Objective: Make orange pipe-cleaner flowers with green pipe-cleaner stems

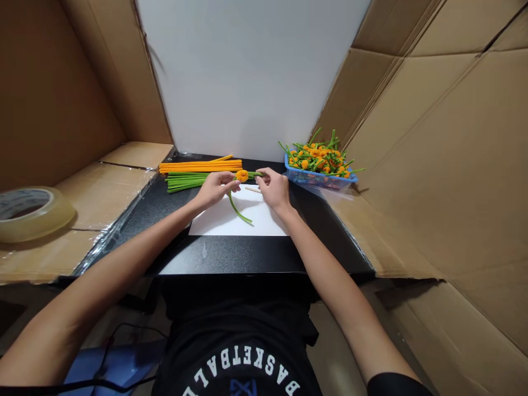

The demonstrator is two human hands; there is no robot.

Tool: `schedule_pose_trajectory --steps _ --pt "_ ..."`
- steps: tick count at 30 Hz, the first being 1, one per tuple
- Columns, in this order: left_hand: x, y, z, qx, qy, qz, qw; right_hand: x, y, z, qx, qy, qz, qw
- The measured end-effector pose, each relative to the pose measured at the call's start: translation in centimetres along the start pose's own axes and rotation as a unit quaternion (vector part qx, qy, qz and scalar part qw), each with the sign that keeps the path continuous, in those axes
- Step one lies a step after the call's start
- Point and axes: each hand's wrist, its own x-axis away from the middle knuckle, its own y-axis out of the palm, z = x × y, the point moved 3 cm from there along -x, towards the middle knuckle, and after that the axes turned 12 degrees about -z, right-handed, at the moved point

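Black tabletop, cardboard walls; orange pipe-cleaner flower at frame centre.
The flower is pinched in the left hand, a green stem beside it in the right hand; pipe-cleaner bundles are laid centre-left, a blue basket of flowers centre-right.

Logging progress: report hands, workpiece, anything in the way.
Left hand pinching orange-and-green piece. Right hand on its green stem. Green strand hanging below left hand. Thin stick near right hand.
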Motion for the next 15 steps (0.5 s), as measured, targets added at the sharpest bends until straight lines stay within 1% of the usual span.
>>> schedule_pose_trajectory --steps 1,3,4,5,7,9,12,15 --pt "0.2 -0.1 0.2 -0.015 0.015 0.045 0.999 0.1 0.1 -0.2 -0.026 -0.009 0.003 1.0" --pt "0.6 -0.3 0.9 -0.049 0.051 0.146 0.987 0.4 0.4 -0.8 -0.077 -0.038 0.01 0.996" --pt "0.8 -0.4 1.3 -0.063 0.069 0.181 0.979 0.6 0.5 -1.2 -0.097 -0.056 0.014 0.994" --pt "0.9 -0.4 1.7 -0.074 0.085 0.201 0.973 0.7 0.5 -1.7 -0.112 -0.074 0.018 0.991" --pt "1.0 -0.2 2.4 -0.104 0.112 0.201 0.968 1.0 0.6 -2.3 -0.13 -0.098 0.025 0.986" --pt "1.0 0.1 2.9 -0.162 0.135 0.181 0.961 1.0 0.7 -2.6 -0.144 -0.104 0.023 0.984" --pt "1.1 0.3 3.2 -0.254 0.159 0.15 0.942 0.7 0.9 -2.3 -0.158 -0.1 -0.01 0.982" --pt "1.0 -0.1 3.2 -0.287 0.164 0.138 0.934 0.4 0.9 -1.6 -0.128 -0.114 -0.034 0.985"
